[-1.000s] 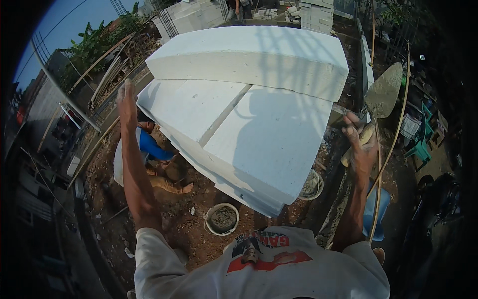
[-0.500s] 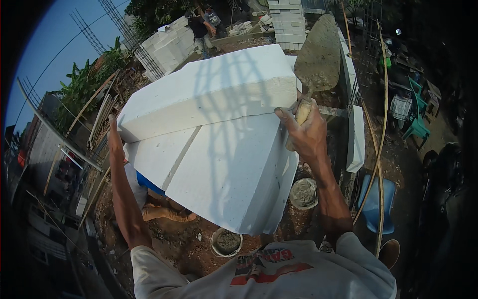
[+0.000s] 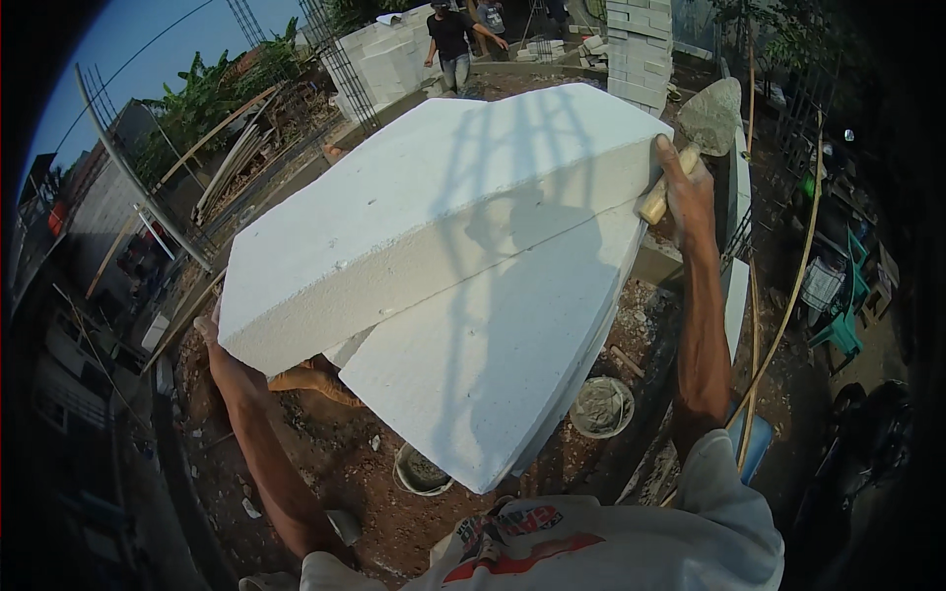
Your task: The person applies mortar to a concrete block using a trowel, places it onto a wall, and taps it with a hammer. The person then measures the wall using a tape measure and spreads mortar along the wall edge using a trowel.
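A long white concrete block (image 3: 394,241) lies slantwise across other white blocks (image 3: 493,355); its left end is nearer to me and juts past them. My left hand (image 3: 211,333) grips that left end, its fingers partly hidden behind and under the block. At the far right end, my right hand (image 3: 688,182) is closed round the wooden handle of a trowel (image 3: 711,116), with the thumb against the block's end. Mortar coats the trowel's broad blade, which points up and away to the right. The shadow of a lattice frame and of a person falls over the blocks.
Below stand two buckets of grey mortar, one at the right (image 3: 602,408) and one nearer (image 3: 422,471). Stacked white blocks (image 3: 639,54) rise at the back, where people stand. Bamboo poles (image 3: 788,315) and green chairs (image 3: 840,333) are at the right.
The top block has turned, its left end swinging toward me. My left hand has come nearer with it. My right hand has shifted right and away, and the trowel blade now leans farther right.
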### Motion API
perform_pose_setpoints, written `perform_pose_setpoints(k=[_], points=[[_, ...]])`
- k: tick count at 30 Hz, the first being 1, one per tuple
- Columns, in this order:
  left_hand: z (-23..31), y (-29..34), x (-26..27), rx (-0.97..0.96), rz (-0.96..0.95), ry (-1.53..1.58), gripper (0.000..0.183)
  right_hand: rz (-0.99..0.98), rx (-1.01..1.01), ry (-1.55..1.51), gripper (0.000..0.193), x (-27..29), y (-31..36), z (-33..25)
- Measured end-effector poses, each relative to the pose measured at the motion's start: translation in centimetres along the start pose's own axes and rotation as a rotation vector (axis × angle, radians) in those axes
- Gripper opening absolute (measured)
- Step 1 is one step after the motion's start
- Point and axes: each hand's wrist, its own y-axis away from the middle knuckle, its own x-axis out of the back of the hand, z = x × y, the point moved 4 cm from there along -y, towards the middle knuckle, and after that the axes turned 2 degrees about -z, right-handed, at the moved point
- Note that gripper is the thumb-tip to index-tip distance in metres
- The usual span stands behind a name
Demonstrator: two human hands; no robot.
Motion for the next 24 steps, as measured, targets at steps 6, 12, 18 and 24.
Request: perform_pose_setpoints(k=[6,12,18,24], points=[[-0.2,-0.7,-3.2,0.149,-0.123,0.351,0.069,0.056,0.047,-0.138,0.049,-1.4,0.6,-0.2],[-0.2,0.4,0.3,0.178,-0.03,0.261,0.056,0.136,0.002,-0.277,0.047,-0.9,3.3,-1.0],[4.9,6.9,5.2,0.079,0.013,0.219,0.049,0.27,0.089,-0.373,0.036,3.8,13.9,-7.7],[4.8,9.0,14.8,-0.478,-0.171,0.098,0.041,0.448,0.242,-0.24,0.024,9.1,27.7,-16.5]])
